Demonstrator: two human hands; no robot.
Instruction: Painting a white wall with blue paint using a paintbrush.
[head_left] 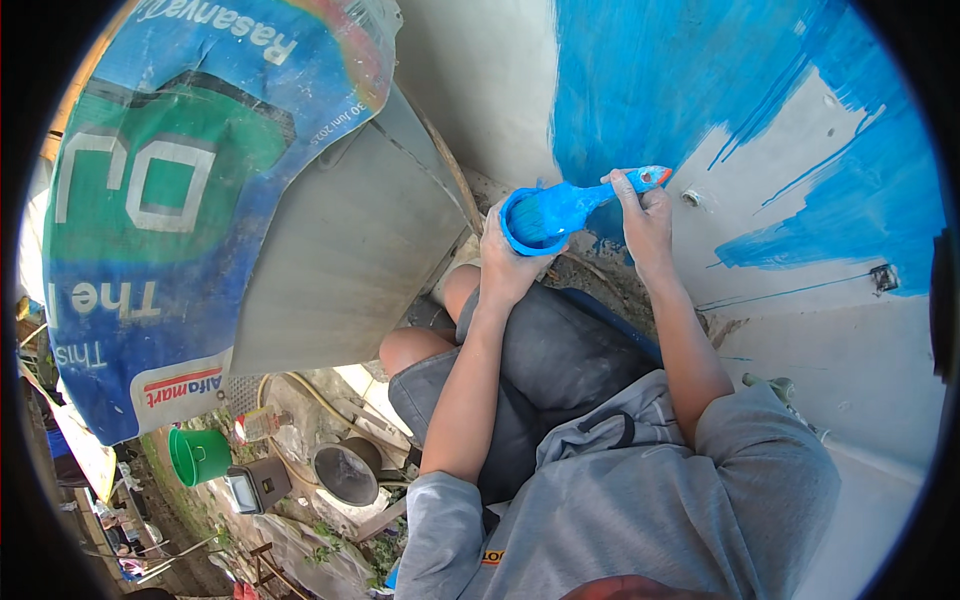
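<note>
My left hand (503, 265) is closed around a small blue paint cup (508, 233), held above my knees with its mouth facing up. Wet blue paint coats its inside. In my right hand (645, 218) is a paintbrush (572, 207), gripped near the end of its paint-smeared handle, which has a reddish tip. The brush's head lies over the cup's mouth, bristles pointing into it; whether they touch the paint inside I cannot tell. Ahead and to the right rises a white wall (790, 160), partly covered in streaky blue paint (640, 85).
A large printed banner (190, 270) hangs at the left beside a grey panel (335, 235). Below them on the ground are a green bucket (199, 456), a dark round tub (346, 471), a clear plastic bottle (260, 425) and a grey container (262, 486). A pipe stub (692, 198) sticks out of the wall.
</note>
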